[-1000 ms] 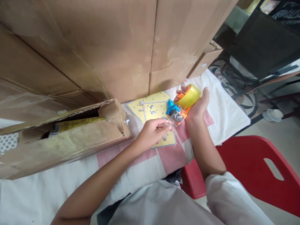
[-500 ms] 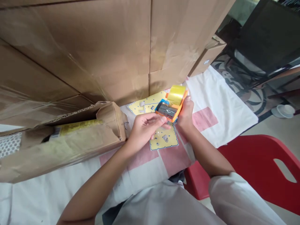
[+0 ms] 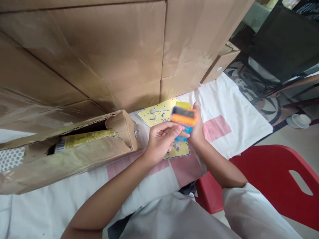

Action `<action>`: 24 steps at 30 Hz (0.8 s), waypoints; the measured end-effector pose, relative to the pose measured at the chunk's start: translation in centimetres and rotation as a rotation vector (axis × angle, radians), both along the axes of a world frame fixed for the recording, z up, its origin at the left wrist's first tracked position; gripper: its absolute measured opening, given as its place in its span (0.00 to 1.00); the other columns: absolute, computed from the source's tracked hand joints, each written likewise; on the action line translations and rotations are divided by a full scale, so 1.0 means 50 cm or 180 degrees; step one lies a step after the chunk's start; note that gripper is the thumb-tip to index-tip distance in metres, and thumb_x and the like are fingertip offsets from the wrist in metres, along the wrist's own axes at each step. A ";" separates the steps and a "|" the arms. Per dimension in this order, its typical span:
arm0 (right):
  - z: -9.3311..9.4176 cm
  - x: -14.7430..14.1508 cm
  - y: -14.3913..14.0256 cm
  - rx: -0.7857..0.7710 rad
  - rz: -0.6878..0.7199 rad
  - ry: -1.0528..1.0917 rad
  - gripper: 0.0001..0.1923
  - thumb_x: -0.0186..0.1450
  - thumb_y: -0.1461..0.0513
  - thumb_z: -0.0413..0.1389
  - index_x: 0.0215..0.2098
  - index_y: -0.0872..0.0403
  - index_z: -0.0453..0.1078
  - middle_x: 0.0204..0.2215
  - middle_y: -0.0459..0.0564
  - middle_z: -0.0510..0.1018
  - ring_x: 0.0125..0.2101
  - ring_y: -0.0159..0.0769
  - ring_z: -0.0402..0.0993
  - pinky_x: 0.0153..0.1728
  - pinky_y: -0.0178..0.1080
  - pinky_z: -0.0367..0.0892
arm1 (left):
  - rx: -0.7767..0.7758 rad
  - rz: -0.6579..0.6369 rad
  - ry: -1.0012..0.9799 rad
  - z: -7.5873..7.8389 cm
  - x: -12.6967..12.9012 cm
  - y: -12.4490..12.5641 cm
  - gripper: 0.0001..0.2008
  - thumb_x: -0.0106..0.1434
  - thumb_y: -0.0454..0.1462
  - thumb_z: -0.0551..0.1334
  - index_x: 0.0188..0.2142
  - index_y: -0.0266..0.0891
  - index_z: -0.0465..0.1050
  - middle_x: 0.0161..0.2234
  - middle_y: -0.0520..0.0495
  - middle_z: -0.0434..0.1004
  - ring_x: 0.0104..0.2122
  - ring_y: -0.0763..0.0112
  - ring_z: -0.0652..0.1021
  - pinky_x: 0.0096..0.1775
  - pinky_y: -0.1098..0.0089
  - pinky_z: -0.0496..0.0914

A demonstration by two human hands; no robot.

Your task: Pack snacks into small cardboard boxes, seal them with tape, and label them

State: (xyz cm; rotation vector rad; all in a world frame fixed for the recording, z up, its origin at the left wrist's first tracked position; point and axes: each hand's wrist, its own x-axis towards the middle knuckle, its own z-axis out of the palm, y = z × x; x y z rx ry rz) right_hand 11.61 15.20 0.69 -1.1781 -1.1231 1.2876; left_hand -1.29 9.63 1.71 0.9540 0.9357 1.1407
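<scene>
Fig.: right hand [image 3: 198, 131] clamped round orange/blue tape dispenser [image 3: 183, 120], held up above yellow sheets [image 3: 164, 127] w/ its front edge turned to left hand [image 3: 160, 142], whose fingers are curled together at that edge, prob. pinching the tape end. Torn box [image 3: 74, 149] at left: yellow label, print unreadable.

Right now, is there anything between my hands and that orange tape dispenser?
Nothing visible. The right hand already grips the tape dispenser from behind, and the left hand has its fingertips at the dispenser's lower edge. Both are raised above the yellow sheets on the cloth, in front of the cardboard boxes.
</scene>
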 end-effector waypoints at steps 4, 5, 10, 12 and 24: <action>0.004 0.027 0.034 -0.0099 -0.0390 0.0580 0.38 0.62 0.27 0.39 0.35 0.47 0.68 0.32 0.51 0.76 0.35 0.46 0.77 0.35 0.48 0.76 | -0.0126 0.0121 -0.0176 -0.022 0.007 0.000 0.22 0.61 0.56 0.68 0.35 0.39 0.79 0.29 0.48 0.83 0.14 0.84 0.60 0.16 0.75 0.55; 0.005 0.040 0.046 0.0064 -0.0558 0.0495 0.37 0.62 0.28 0.40 0.35 0.47 0.68 0.33 0.51 0.76 0.37 0.45 0.77 0.36 0.47 0.75 | -0.0141 0.0161 -0.0212 -0.026 0.007 0.000 0.22 0.61 0.56 0.68 0.35 0.39 0.79 0.30 0.47 0.84 0.14 0.84 0.59 0.17 0.75 0.55; -0.010 0.123 0.116 0.0962 -0.1596 -0.0357 0.23 0.66 0.39 0.51 0.32 0.48 0.65 0.33 0.49 0.73 0.39 0.43 0.76 0.40 0.44 0.73 | 0.0027 0.0268 -0.0205 -0.017 0.001 -0.005 0.19 0.63 0.52 0.69 0.42 0.40 0.80 0.38 0.43 0.86 0.14 0.86 0.58 0.17 0.74 0.55; -0.020 0.148 0.138 0.0979 -0.1480 -0.0454 0.16 0.63 0.46 0.56 0.32 0.49 0.67 0.33 0.49 0.75 0.38 0.41 0.76 0.43 0.44 0.74 | 0.0106 0.0255 -0.0207 -0.006 -0.002 -0.010 0.18 0.63 0.50 0.70 0.45 0.41 0.79 0.42 0.43 0.86 0.14 0.87 0.60 0.16 0.75 0.55; 0.032 0.211 0.069 0.0164 -0.0372 -0.1301 0.15 0.59 0.52 0.66 0.37 0.55 0.80 0.40 0.54 0.84 0.46 0.51 0.79 0.54 0.53 0.70 | 0.0167 0.0169 0.0175 0.083 -0.056 -0.057 0.44 0.64 0.45 0.70 0.74 0.51 0.49 0.42 0.44 0.86 0.23 0.76 0.76 0.16 0.76 0.58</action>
